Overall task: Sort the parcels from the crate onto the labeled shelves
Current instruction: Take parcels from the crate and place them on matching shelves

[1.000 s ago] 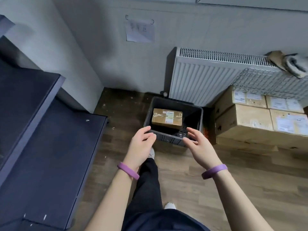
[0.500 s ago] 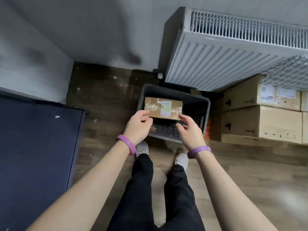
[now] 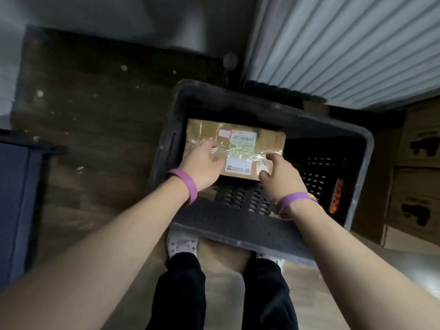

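Observation:
A brown cardboard parcel (image 3: pixel 240 141) with white labels and clear tape lies in the left part of the dark plastic crate (image 3: pixel 238 236) on the floor. My left hand (image 3: pixel 202 165) covers the parcel's near left corner, with its fingers curled over the top. My right hand (image 3: pixel 281 177) grips the near right corner, fingers bent onto the taped face. The undersides of both hands are hidden. The crate's perforated bottom shows to the right of the parcel and in front of it.
A white radiator (image 3: pixel 345 48) hangs on the wall just behind the crate. Stacked cardboard boxes (image 3: pixel 419 186) stand against its right side. A dark shelf unit (image 3: pixel 14 198) fills the left edge. My feet (image 3: pixel 182 245) stand at the crate's near wall on the wooden floor.
I have leaned down and closer to the crate. Both hands went from hovering above its near rim to down inside, onto the parcel's near corners.

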`<state>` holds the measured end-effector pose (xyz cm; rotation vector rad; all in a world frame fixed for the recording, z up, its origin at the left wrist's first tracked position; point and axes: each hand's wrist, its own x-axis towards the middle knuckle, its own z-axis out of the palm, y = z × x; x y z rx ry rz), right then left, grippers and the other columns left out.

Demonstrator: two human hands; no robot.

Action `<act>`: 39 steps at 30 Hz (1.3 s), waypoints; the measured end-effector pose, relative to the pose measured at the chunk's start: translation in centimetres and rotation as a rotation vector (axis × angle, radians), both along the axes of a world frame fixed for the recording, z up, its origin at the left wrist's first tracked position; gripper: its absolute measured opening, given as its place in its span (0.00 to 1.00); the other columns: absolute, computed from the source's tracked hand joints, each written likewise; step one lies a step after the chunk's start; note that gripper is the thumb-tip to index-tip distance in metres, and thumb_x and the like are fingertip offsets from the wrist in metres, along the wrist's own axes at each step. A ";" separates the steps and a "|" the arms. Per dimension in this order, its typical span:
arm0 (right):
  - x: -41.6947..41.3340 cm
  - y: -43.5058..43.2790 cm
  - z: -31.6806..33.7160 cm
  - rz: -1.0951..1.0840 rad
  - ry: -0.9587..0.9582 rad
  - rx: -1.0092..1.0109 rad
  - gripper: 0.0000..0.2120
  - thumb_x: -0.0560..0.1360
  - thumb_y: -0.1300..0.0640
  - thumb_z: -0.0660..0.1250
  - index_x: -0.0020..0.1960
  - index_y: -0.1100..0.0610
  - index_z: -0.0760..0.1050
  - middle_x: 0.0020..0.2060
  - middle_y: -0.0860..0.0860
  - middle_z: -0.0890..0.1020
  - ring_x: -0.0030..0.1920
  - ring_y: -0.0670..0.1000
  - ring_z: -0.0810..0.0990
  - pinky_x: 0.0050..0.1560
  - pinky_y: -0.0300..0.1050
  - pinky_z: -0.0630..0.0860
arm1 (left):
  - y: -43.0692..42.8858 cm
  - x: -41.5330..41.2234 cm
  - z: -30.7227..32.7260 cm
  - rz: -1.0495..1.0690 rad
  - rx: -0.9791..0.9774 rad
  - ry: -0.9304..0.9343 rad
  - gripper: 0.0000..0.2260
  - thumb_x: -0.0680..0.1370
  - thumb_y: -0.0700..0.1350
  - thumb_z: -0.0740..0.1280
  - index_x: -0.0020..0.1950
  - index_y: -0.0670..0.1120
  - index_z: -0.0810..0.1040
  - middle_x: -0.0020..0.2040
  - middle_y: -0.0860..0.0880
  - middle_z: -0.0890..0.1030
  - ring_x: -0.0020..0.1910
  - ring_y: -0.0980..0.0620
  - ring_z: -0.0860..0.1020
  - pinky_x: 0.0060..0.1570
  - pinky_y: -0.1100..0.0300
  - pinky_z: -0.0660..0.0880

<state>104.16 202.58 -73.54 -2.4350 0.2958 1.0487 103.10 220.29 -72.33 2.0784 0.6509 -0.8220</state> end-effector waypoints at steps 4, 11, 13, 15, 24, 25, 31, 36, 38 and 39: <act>0.8 -2.1 -8.2 -0.018 0.024 -0.071 0.28 0.78 0.56 0.60 0.76 0.54 0.57 0.69 0.63 0.68 0.65 0.67 0.69 0.65 0.54 0.67 | 0.1 -0.5 -9.3 0.019 0.095 0.047 0.28 0.77 0.48 0.64 0.76 0.51 0.59 0.72 0.46 0.66 0.69 0.43 0.68 0.68 0.47 0.68; 0.6 -4.1 -14.2 -0.019 0.048 -0.086 0.35 0.76 0.57 0.60 0.78 0.45 0.48 0.70 0.61 0.64 0.65 0.68 0.68 0.62 0.57 0.67 | 2.3 -1.4 -15.9 0.064 0.216 0.165 0.34 0.75 0.49 0.64 0.77 0.56 0.50 0.76 0.45 0.57 0.72 0.38 0.61 0.70 0.42 0.62; 0.6 -3.9 -15.0 -0.045 0.026 -0.061 0.37 0.75 0.58 0.61 0.77 0.41 0.45 0.68 0.63 0.65 0.63 0.69 0.69 0.64 0.57 0.67 | 2.4 -1.0 -16.8 0.080 0.195 0.169 0.36 0.75 0.48 0.64 0.77 0.58 0.46 0.74 0.43 0.58 0.69 0.37 0.66 0.69 0.43 0.64; 0.4 -3.7 -15.7 -0.107 0.003 -0.010 0.39 0.75 0.57 0.62 0.77 0.40 0.45 0.66 0.63 0.66 0.62 0.68 0.70 0.66 0.56 0.67 | 2.1 -0.8 -17.3 0.116 0.179 0.158 0.38 0.74 0.48 0.66 0.76 0.59 0.45 0.71 0.43 0.58 0.66 0.38 0.68 0.69 0.46 0.64; -3.1 -5.0 -12.4 -0.229 0.015 0.056 0.48 0.66 0.51 0.76 0.77 0.39 0.51 0.65 0.58 0.67 0.63 0.62 0.70 0.67 0.51 0.68 | 0.6 -3.4 -13.1 0.130 0.109 0.130 0.41 0.73 0.47 0.70 0.75 0.64 0.46 0.69 0.47 0.57 0.67 0.42 0.65 0.67 0.52 0.63; -3.5 -5.1 -10.9 -0.241 0.008 0.067 0.50 0.64 0.51 0.77 0.77 0.39 0.52 0.65 0.58 0.67 0.63 0.61 0.71 0.67 0.51 0.68 | 0.4 -3.7 -11.6 0.129 0.117 0.122 0.41 0.73 0.47 0.70 0.75 0.63 0.46 0.69 0.47 0.57 0.67 0.41 0.64 0.67 0.51 0.64; -5.3 -5.8 3.4 -0.353 -0.078 0.039 0.52 0.62 0.48 0.80 0.76 0.37 0.53 0.71 0.55 0.63 0.69 0.58 0.66 0.68 0.54 0.66 | -0.9 -4.9 2.9 0.114 0.104 0.042 0.40 0.72 0.49 0.70 0.75 0.64 0.49 0.69 0.48 0.58 0.67 0.42 0.65 0.68 0.52 0.64; -4.0 -3.2 19.4 -0.313 -0.146 0.032 0.51 0.62 0.48 0.80 0.77 0.40 0.54 0.74 0.57 0.59 0.72 0.60 0.63 0.69 0.55 0.65 | 1.3 -3.9 18.9 0.166 0.091 0.016 0.37 0.72 0.51 0.70 0.74 0.65 0.52 0.68 0.47 0.59 0.66 0.39 0.66 0.68 0.52 0.64; -3.2 -2.0 25.7 -0.283 -0.181 0.062 0.51 0.62 0.48 0.80 0.77 0.41 0.55 0.75 0.57 0.58 0.72 0.61 0.64 0.70 0.54 0.64 | 2.6 -3.8 25.3 0.188 0.090 -0.032 0.35 0.72 0.51 0.70 0.73 0.64 0.54 0.67 0.47 0.60 0.66 0.38 0.66 0.67 0.51 0.64; -2.8 -1.4 28.7 -0.275 -0.200 0.078 0.51 0.62 0.48 0.80 0.77 0.41 0.55 0.75 0.57 0.57 0.71 0.61 0.64 0.70 0.55 0.64 | 3.2 -3.8 28.3 0.199 0.091 -0.061 0.35 0.72 0.51 0.70 0.73 0.64 0.54 0.66 0.46 0.60 0.65 0.38 0.67 0.67 0.51 0.64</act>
